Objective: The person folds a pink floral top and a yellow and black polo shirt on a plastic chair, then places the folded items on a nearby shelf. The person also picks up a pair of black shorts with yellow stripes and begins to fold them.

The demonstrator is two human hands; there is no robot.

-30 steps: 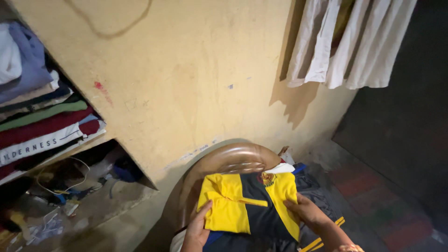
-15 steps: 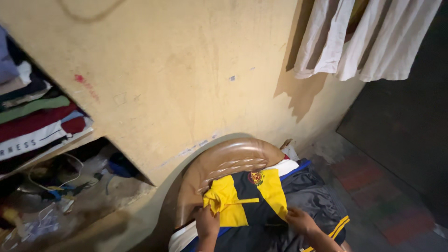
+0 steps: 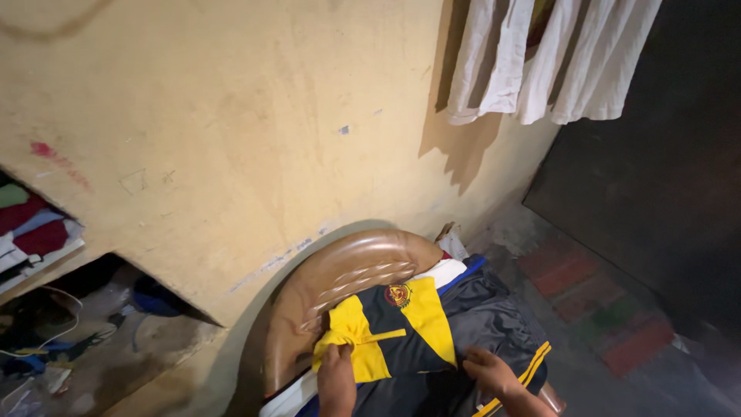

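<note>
**Asha:** What are the hands busy with?

**Ben:** A folded yellow and dark blue shirt (image 3: 390, 332). It has a small round badge (image 3: 398, 294) near its far edge. It lies on top of a pile of clothes on a brown plastic chair (image 3: 340, 274), close to us, low in the middle of the view.

**Asha:** What is the left hand doing?

**Ben:** The left hand (image 3: 336, 378) is closed around the bunched yellow corner on the left side of the shirt. It is pinching the cloth.

**Asha:** And the right hand?

**Ben:** The right hand (image 3: 491, 373) lies flat and open. It rests at the near right edge of the shirt, on the shiny dark jacket with yellow stripes (image 3: 502, 328) under it. It does not grip anything.

**Asha:** Which step is this, do you think?

**Ben:** I think the fold is being tidied. The left corner looks lumpy, so the next move needs a gentle pull to make it flat, while the other hand keeps the pile from sliding.

**Asha:** What else is around?

**Ben:** A yellow wall (image 3: 231, 131) stands just behind the chair. White curtains (image 3: 540, 58) hang far on the right. On the far left is a shelf with folded clothes (image 3: 31, 232), and wires lie on the floor below it.
</note>
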